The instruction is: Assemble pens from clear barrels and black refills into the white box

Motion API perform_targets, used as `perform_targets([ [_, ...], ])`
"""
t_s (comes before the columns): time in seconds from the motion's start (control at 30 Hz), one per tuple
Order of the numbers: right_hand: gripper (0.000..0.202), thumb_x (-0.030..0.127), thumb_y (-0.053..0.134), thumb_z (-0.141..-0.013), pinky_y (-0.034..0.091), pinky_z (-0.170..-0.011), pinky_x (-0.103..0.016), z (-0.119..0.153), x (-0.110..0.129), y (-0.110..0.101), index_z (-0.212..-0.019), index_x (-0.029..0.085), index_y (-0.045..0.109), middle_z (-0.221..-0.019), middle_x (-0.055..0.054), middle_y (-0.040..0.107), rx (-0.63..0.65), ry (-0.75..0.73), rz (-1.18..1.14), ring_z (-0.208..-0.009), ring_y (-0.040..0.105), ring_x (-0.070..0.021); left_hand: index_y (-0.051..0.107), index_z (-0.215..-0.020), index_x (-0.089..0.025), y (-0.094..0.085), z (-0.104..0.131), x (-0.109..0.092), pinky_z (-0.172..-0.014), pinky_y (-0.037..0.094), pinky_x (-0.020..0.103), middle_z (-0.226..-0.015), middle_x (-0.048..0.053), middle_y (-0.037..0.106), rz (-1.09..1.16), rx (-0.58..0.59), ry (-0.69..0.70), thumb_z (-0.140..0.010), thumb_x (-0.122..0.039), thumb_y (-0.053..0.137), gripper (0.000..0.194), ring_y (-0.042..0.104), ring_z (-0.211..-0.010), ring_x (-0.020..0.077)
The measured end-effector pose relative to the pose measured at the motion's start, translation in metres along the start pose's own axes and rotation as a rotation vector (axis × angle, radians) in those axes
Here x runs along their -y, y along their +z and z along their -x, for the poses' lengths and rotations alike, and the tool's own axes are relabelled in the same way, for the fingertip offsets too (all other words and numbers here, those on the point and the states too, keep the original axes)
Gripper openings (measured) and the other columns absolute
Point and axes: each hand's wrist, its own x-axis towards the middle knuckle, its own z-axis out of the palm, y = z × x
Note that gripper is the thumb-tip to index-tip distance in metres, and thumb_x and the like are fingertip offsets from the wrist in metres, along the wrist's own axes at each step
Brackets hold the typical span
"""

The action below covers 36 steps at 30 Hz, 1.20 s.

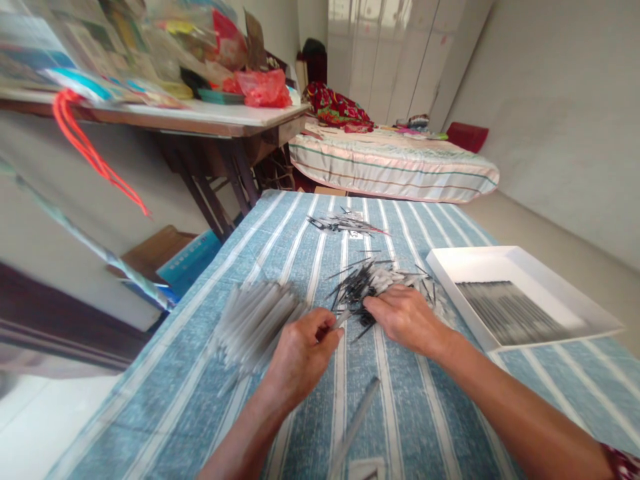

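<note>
The striped table point(425, 413) is supporting the pieces. The shallow white box point(540, 277) is sitting at 3 o'clock, probably keeping its dark rods point(510, 313) aligned. The grey sticks point(263, 317) are lying roughly parallel at 9 o'clock, likely for easy picking. At 12 o'clock, the right hand point(405, 317) is touching loose black pieces point(357, 283); whether its grip is pinching any, I cannot tell. The left hand point(303, 353) is pinching 1 thin grey strip point(341, 319), perhaps steadying it.

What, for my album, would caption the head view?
Left hand pinching a strip, right hand at a dark pile.
</note>
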Motion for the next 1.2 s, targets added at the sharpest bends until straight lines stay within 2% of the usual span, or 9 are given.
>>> perform_targets([
  [0.17,0.017,0.010,0.046,-0.084,0.029,-0.062,-0.030,0.004,-0.003,-0.006,-0.085,0.015,0.061,-0.062,-0.004,0.059,-0.097,0.004,0.118,-0.060,0.050,-0.0170,0.053,-0.066,-0.019,0.000,0.001,-0.005,-0.051,0.034,0.022,-0.057,-0.004,0.047,0.011,-0.001,0.017,-0.076,-0.027,0.050,0.013,0.045,-0.053,0.0114],
  [0.57,0.008,0.012,0.053,-0.081,0.029,-0.062,-0.031,0.000,-0.006,-0.016,-0.079,0.015,0.060,-0.064,-0.005,0.060,0.014,0.045,0.186,-0.060,0.052,-0.0174,0.055,-0.065,-0.018,0.000,0.001,-0.003,-0.051,0.035,0.022,-0.056,-0.004,0.050,-0.010,-0.003,0.029,-0.076,-0.026,0.050,0.014,0.048,-0.053,0.0118],
  [0.83,0.010,0.011,0.050,-0.083,0.032,-0.061,-0.033,-0.004,0.003,-0.021,-0.086,0.012,0.059,-0.066,-0.006,0.060,0.049,-0.067,0.217,-0.061,0.053,-0.0189,0.056,-0.064,-0.018,0.003,0.001,-0.002,-0.050,0.034,0.022,-0.054,-0.004,0.049,0.044,0.031,0.032,-0.075,-0.024,0.051,0.014,0.045,-0.053,0.0111],
  [0.93,0.012,0.011,0.050,-0.083,0.034,-0.061,-0.034,-0.006,0.009,-0.026,-0.089,0.011,0.060,-0.066,-0.006,0.060,-0.003,-0.127,0.218,-0.060,0.053,-0.0187,0.055,-0.062,-0.017,0.004,0.001,-0.004,-0.046,0.033,0.021,-0.052,-0.005,0.046,0.165,0.062,-0.029,-0.073,-0.024,0.054,0.013,0.042,-0.049,0.0101],
  [1.07,0.017,0.012,0.045,-0.086,0.037,-0.062,-0.034,-0.010,0.018,-0.041,-0.090,0.010,0.062,-0.060,-0.004,0.057,-0.146,-0.185,0.164,-0.058,0.051,-0.0172,0.055,-0.067,-0.017,0.004,0.000,-0.008,-0.043,0.036,0.021,-0.049,-0.006,0.048,0.457,0.117,-0.138,-0.072,-0.023,0.057,0.009,0.044,-0.045,0.0097],
  [1.2,0.024,0.014,0.045,-0.087,0.041,-0.070,-0.034,-0.002,0.024,-0.062,-0.105,0.010,0.059,-0.064,-0.004,0.060,-0.364,-0.166,0.033,-0.064,0.053,-0.0164,0.057,-0.072,-0.015,0.001,0.002,-0.012,-0.054,0.043,0.022,-0.056,-0.003,0.058,0.710,0.045,-0.062,-0.071,-0.021,0.061,0.008,0.051,-0.055,0.0110],
])
